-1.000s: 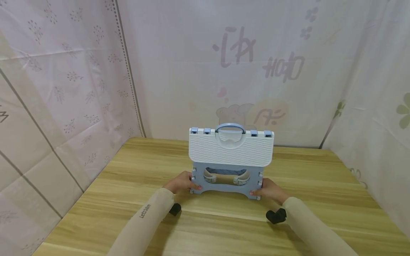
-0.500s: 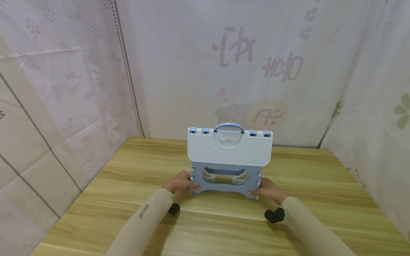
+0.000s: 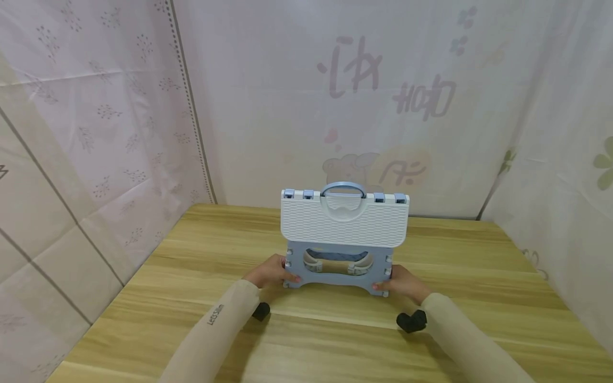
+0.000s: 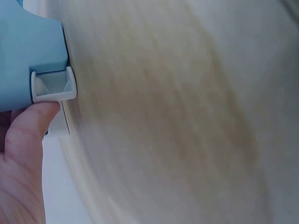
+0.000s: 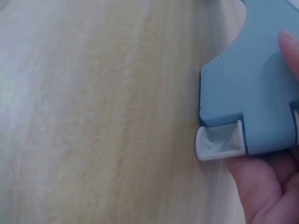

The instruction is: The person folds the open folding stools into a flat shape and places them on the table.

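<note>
A folding step stool [image 3: 345, 223] stands upright in the middle of the head view. Its white textured top panel hangs over the near side, and a blue carry handle [image 3: 343, 185] arches above it. Below is the pale blue leg panel [image 3: 337, 279], with an oval cutout through which white hinged parts show. My left hand [image 3: 273, 271] grips the leg panel's lower left side, thumb on the front. On the lower right side my right hand [image 3: 401, 282] holds it the same way. Both wrist views show white end pieces, the left one [image 4: 54, 86] and the right one [image 5: 219, 141], close by the fingers.
The stool is on a wood-grain table [image 3: 306, 346]. Patterned cloth [image 3: 268, 106] hangs behind the table and along both sides. Black wrist-worn pieces, one by the left sleeve [image 3: 261, 311] and one by the right sleeve [image 3: 412, 321], hang over the tabletop.
</note>
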Tool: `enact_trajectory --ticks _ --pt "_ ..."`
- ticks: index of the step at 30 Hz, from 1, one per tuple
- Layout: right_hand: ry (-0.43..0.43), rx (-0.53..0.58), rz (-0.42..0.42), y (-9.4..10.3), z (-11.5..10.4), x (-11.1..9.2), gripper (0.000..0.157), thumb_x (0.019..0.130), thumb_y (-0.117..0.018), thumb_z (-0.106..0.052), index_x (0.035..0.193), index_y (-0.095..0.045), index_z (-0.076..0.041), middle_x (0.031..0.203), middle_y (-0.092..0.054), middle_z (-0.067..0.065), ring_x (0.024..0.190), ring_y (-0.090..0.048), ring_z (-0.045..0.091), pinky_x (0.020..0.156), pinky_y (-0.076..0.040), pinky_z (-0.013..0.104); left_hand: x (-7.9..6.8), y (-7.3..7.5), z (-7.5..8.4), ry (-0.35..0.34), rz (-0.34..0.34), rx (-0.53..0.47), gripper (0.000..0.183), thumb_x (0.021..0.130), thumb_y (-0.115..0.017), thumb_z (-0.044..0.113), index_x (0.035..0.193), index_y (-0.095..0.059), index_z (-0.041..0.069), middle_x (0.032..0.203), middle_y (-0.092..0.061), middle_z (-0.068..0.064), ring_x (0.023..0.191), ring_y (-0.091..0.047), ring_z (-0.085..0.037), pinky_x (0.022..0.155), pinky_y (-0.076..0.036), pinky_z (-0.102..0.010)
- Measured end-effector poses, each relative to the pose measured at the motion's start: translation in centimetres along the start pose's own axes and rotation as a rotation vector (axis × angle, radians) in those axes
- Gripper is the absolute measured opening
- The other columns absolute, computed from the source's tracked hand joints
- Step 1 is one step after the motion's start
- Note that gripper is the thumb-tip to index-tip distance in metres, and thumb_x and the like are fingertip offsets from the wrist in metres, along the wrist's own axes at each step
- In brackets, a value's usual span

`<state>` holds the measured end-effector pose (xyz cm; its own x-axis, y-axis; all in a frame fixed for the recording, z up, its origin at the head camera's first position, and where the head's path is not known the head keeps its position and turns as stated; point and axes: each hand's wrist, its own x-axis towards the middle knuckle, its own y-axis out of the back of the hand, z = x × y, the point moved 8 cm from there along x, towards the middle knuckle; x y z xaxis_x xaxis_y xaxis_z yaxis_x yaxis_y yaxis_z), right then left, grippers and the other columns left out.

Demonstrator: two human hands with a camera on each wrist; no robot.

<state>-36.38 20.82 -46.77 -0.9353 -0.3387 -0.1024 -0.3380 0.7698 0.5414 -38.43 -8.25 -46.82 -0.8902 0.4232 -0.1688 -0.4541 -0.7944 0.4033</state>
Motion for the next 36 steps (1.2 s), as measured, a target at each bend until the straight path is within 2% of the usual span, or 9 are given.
enact_trajectory --ticks 8,18,25,36 --pt "0.004 -0.028 0.025 0.11 0.15 0.10 0.058 0.081 -0.075 -0.011 0.123 -0.050 0.020 0.121 -0.060 0.033 0.113 -0.057 0.046 0.099 -0.042 0.057 -0.04 -0.04 0.04 0.001 -0.014 -0.021 0.032 0.082 -0.073 -0.002 0.112 -0.066 -0.010 0.111 -0.070 -0.021 0.092 -0.066 -0.018 0.080 -0.054 -0.033" --pt "0.006 -0.020 0.011 0.07 0.20 0.14 0.060 0.082 -0.075 -0.012 0.126 -0.048 0.020 0.124 -0.058 0.033 0.117 -0.055 0.047 0.100 -0.040 0.058 0.12 0.01 -0.03 0.005 0.000 -0.004 0.032 0.082 -0.074 -0.001 0.112 -0.066 -0.009 0.109 -0.070 -0.020 0.090 -0.066 -0.017 0.077 -0.053 -0.030" --pt "-0.016 -0.006 0.014 -0.02 0.41 0.14 0.059 0.082 -0.075 -0.011 0.126 -0.049 0.019 0.124 -0.058 0.033 0.117 -0.055 0.047 0.101 -0.039 0.059 0.19 -0.03 -0.45 0.025 0.009 -0.014 0.034 0.081 -0.074 -0.002 0.114 -0.066 -0.008 0.112 -0.070 -0.019 0.095 -0.066 -0.020 0.079 -0.054 -0.032" --pt "-0.010 0.004 0.015 0.01 0.39 0.18 0.059 0.083 -0.074 -0.011 0.126 -0.049 0.019 0.122 -0.060 0.032 0.115 -0.057 0.045 0.100 -0.040 0.058 0.11 -0.08 -0.23 0.019 0.004 -0.038 0.033 0.081 -0.073 -0.005 0.113 -0.066 -0.010 0.113 -0.068 -0.021 0.100 -0.067 -0.025 0.084 -0.054 -0.036"
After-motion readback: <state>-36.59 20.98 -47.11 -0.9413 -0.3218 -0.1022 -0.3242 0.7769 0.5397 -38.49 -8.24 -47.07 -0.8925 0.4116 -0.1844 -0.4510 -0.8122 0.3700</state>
